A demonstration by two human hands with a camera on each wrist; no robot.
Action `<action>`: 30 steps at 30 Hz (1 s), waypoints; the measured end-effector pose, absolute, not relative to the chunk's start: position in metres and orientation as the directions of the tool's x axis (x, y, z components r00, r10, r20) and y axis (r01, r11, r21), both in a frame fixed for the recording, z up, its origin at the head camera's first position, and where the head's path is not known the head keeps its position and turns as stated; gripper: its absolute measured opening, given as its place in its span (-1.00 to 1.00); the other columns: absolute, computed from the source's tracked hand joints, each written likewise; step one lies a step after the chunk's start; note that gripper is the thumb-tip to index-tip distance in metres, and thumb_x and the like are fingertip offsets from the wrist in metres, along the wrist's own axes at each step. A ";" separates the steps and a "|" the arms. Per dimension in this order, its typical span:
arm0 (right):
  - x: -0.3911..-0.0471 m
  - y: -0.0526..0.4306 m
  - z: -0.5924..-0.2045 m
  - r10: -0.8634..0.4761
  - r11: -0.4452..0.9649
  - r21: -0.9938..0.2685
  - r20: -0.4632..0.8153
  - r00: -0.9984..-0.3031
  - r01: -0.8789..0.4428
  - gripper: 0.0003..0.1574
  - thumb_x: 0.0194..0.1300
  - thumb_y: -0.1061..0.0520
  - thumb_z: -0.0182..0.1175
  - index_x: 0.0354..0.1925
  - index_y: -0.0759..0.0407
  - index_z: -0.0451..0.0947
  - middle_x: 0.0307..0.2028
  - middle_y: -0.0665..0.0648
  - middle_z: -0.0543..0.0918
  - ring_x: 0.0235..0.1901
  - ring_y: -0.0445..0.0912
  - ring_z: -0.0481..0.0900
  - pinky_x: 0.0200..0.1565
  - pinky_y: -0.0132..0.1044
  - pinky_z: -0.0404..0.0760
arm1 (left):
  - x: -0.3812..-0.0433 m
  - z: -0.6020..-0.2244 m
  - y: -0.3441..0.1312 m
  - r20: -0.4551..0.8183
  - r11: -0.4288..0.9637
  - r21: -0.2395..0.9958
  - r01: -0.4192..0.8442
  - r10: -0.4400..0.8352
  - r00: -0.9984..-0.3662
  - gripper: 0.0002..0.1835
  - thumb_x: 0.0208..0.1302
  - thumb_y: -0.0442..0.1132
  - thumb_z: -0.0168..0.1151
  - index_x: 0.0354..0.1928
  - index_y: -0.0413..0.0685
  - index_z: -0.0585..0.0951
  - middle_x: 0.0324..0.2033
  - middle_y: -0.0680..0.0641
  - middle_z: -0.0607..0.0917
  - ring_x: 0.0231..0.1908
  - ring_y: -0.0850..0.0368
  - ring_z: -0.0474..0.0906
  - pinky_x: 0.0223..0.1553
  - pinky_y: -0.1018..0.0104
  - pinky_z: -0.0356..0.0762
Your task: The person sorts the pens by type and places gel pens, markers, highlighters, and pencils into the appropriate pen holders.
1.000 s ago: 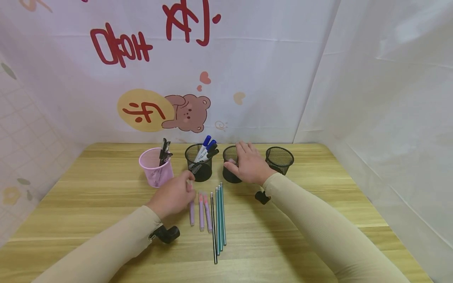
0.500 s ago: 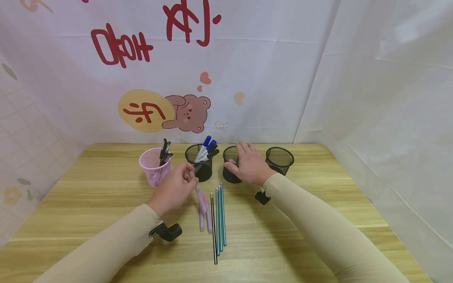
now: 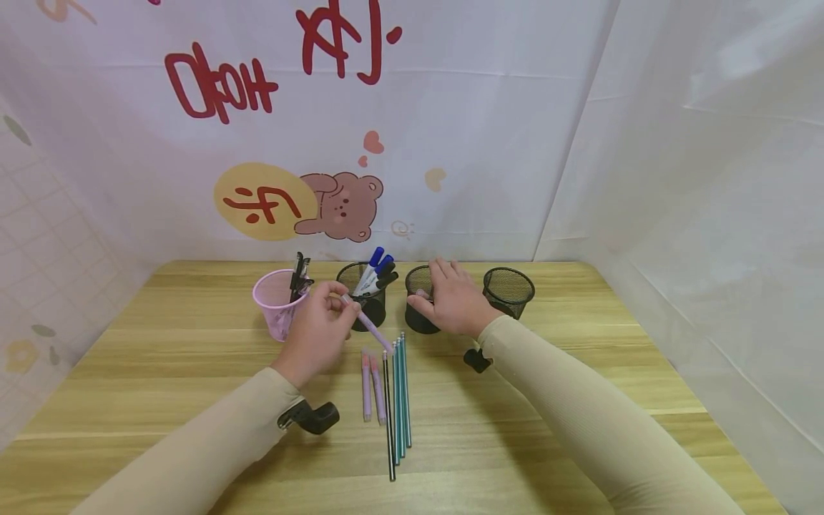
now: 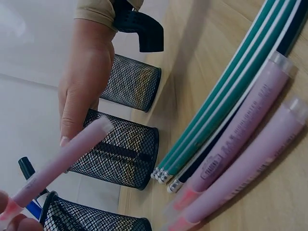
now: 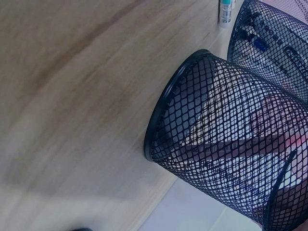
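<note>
My left hand (image 3: pixel 315 332) pinches a lilac highlighter (image 3: pixel 373 330) near its pink-tinted end. The highlighter slants in front of the black mesh cup (image 3: pixel 368 317) of blue- and black-capped markers. My right hand (image 3: pixel 460 300) grips the third mesh cup (image 3: pixel 421 320) at its rim, thumb toward me and fingers on the far side. Through that cup's mesh, the right wrist view shows another highlighter (image 5: pixel 231 148) inside. Two more highlighters (image 3: pixel 367 390) lie side by side on the table. Beside them lie several teal pencils (image 3: pixel 401 400) and a black pencil (image 3: pixel 389 422).
At the left, a pink mesh cup (image 3: pixel 283 322) holds several black pens (image 3: pixel 298 275). A fourth black mesh cup (image 3: pixel 508 286) stands right of my right hand. The wooden table (image 3: pixel 515 443) meets a printed white curtain (image 3: pixel 483 143) at the back.
My left hand has lifted one highlighter off the table and moved it up, swinging its lower end to the right. My right hand has stayed at the same cup.
</note>
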State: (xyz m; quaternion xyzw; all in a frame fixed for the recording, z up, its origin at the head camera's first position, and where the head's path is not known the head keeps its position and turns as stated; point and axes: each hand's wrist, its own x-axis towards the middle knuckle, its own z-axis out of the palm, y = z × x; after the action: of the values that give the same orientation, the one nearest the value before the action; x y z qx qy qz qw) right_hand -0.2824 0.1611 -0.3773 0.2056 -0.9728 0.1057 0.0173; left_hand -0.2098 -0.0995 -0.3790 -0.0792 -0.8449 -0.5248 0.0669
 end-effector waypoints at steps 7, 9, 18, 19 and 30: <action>-0.282 0.161 -0.377 -0.398 0.890 -0.207 0.080 -0.914 -0.406 0.16 0.55 -0.47 -0.08 0.64 0.36 -0.01 0.64 0.40 0.06 0.63 0.40 -0.01 0.63 0.24 0.04 | -0.212 -0.378 -0.097 0.230 0.373 0.905 0.206 -0.021 -0.973 -0.60 0.57 -0.18 0.19 0.27 -0.22 0.39 -0.09 -0.23 0.70 -0.45 0.02 0.70 -0.37 0.31 0.71; -0.282 0.161 -0.377 -0.401 0.889 -0.206 0.082 -0.913 -0.409 0.17 0.55 -0.47 -0.08 0.64 0.36 -0.01 0.64 0.41 0.07 0.63 0.40 -0.01 0.63 0.25 0.04 | -0.213 -0.378 -0.096 0.239 0.353 0.912 0.207 -0.048 -0.970 -0.59 0.57 -0.17 0.19 0.28 -0.21 0.38 -0.09 -0.22 0.69 -0.42 -0.06 0.71 -0.40 0.33 0.69; -0.283 0.162 -0.378 -0.401 0.890 -0.200 0.080 -0.913 -0.409 0.18 0.54 -0.50 -0.11 0.65 0.34 -0.02 0.64 0.40 0.07 0.63 0.40 -0.01 0.63 0.24 0.03 | -0.218 -0.378 -0.089 0.262 0.220 0.949 0.226 -0.149 -0.954 -0.58 0.57 -0.20 0.20 0.28 -0.24 0.35 -0.11 -0.28 0.68 -0.48 0.05 0.66 -0.44 0.36 0.65; -0.283 0.162 -0.378 -0.402 0.890 -0.199 0.083 -0.912 -0.410 0.18 0.55 -0.49 -0.11 0.64 0.34 -0.01 0.64 0.40 0.08 0.63 0.40 -0.01 0.63 0.24 0.04 | -0.218 -0.378 -0.089 0.265 0.213 0.950 0.228 -0.159 -0.951 -0.57 0.57 -0.19 0.20 0.29 -0.25 0.35 -0.11 -0.28 0.68 -0.48 0.04 0.67 -0.44 0.36 0.65; -0.285 0.162 -0.380 -0.401 0.893 -0.188 0.075 -0.913 -0.408 0.18 0.55 -0.51 -0.13 0.65 0.33 -0.03 0.65 0.39 0.06 0.64 0.38 -0.02 0.64 0.21 0.01 | -0.222 -0.377 -0.076 0.285 0.136 0.957 0.258 -0.258 -0.923 -0.58 0.54 -0.24 0.23 0.24 -0.28 0.33 -0.15 -0.27 0.68 -0.51 -0.10 0.70 -0.48 0.34 0.66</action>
State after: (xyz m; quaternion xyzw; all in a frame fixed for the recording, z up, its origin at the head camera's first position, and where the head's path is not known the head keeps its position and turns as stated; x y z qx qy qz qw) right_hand -0.2845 0.1621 -0.3800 0.2079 -0.9728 0.1004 0.0172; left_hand -0.2223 -0.0761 -0.3767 0.0000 -0.7277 -0.6573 0.1961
